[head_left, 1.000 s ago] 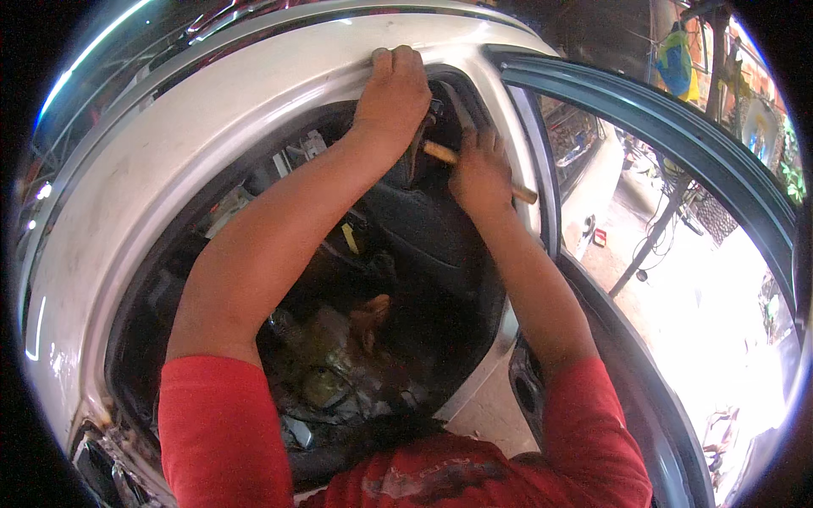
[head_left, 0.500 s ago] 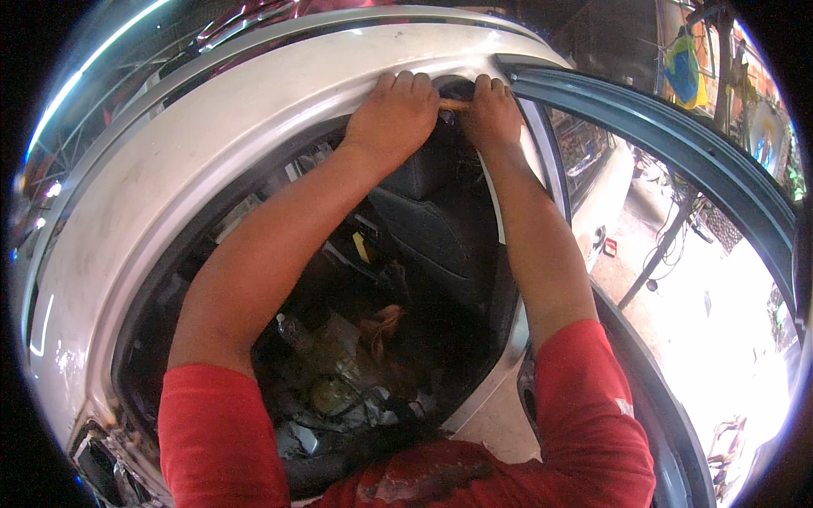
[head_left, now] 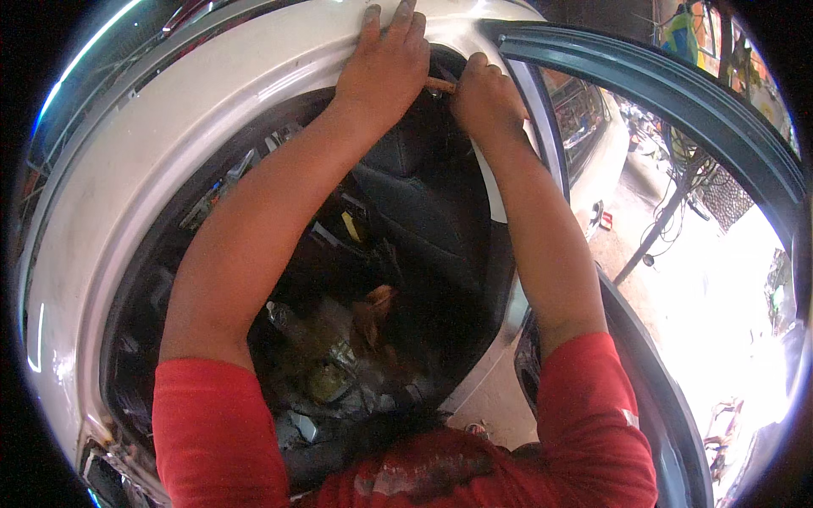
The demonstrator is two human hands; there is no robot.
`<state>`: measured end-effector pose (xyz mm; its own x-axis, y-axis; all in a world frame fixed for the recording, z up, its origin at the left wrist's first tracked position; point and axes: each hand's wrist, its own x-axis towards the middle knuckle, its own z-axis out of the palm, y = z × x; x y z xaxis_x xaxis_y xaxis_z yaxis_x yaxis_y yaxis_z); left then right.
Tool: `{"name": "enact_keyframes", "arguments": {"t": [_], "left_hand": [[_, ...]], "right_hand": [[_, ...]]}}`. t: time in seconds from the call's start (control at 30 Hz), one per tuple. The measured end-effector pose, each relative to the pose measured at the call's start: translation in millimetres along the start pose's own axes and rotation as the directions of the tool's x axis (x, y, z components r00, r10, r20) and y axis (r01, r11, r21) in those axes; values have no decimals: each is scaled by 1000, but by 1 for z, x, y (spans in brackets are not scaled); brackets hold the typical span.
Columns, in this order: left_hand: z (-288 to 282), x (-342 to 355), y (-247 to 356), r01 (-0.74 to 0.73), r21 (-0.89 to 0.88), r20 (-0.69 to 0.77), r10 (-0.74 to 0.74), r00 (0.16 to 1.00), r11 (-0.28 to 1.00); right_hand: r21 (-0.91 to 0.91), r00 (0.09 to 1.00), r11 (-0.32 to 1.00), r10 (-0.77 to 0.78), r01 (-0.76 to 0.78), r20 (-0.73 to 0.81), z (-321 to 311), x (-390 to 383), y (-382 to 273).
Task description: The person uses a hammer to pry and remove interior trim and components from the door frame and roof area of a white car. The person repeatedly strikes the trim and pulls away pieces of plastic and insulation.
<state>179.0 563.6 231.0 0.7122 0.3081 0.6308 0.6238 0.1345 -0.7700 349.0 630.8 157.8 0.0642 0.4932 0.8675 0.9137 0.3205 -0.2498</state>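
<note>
Head view shows, nearest, the red sleeves [head_left: 212, 423] and the bare arms [head_left: 246, 229], reaching over the dark cabin [head_left: 449, 313]. Farther, the right hand [head_left: 489, 100] is closed around a wooden handle [head_left: 440, 85], its end between both hands; if this grip slips, it could hit the left hand [head_left: 383, 74]. That one lies on the white roof [head_left: 229, 89], where fingers could slide; whether its palm holds something, I cannot tell. Beyond, the open door [head_left: 660, 76], if bumped, could swing against the right arm.

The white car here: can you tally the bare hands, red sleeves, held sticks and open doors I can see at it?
Bare hands: 2, left hand and right hand
Red sleeves: 2, left sleeve and right sleeve
Held brown stick: 1
Open door: 1
Total: 6
</note>
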Motion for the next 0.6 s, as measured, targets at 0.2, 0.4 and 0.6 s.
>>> {"name": "enact_keyframes", "arguments": {"t": [0.2,0.4,0.6], "left_hand": [[15,0,-12,-75,-107,-22,74,997,991],[29,26,-1,36,11,-43,-35,998,999],[39,33,7,52,195,2,-53,999,980]], "right_hand": [[71,955,993,67,-91,289,-25,-17,-9],[-16,995,996,91,-92,-45,13,-15,8],[56,999,998,22,-20,-35,21,-29,11]]}}
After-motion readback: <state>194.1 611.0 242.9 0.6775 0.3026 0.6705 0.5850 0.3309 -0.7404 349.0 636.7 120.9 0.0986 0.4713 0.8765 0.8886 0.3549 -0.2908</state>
